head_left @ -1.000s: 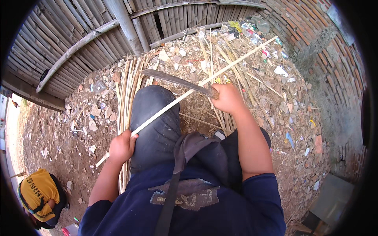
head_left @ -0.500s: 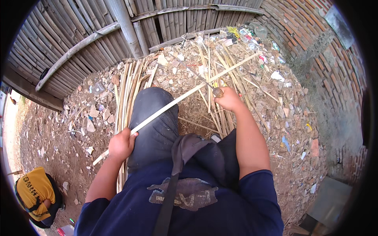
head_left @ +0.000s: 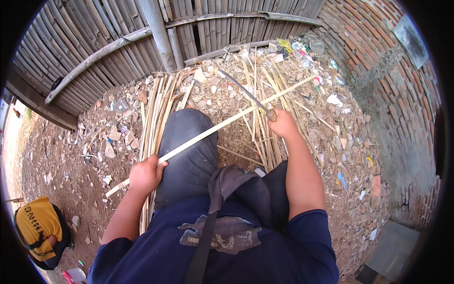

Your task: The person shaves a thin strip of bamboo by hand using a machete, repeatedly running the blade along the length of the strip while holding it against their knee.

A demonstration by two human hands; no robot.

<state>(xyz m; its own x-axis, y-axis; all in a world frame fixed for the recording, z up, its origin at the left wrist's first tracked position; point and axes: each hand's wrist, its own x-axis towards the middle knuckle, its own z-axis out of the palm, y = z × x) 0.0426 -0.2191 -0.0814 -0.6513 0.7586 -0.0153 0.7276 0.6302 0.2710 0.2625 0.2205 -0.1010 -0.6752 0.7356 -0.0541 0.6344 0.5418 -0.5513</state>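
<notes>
Left hand (head_left: 145, 174) pinched pale strip (head_left: 204, 137) near lower end between fingers; strip slanted across bent knee (head_left: 185, 127). Right hand (head_left: 285, 124) fingers wrapped knife (head_left: 271, 115) handle, blade crossing strip. More strips (head_left: 155, 106) lay beside knee.

The head view was taken by a wide fisheye camera, worn on the left of a side-by-side pair on the person's head. It faced steeply downward and forward, upright and unmirrored. The navy-blue cloth shirt (head_left: 288, 251) lay nearest the lens, at lower centre. The bare left hand (head_left: 145, 174) and bare right hand (head_left: 283, 124) sat farther out, either side of centre. The grey split-bamboo fence (head_left: 101, 35) bounded the top, the red brick wall (head_left: 402, 94) the right. Straight edges bowed toward the rounded black rim.
</notes>
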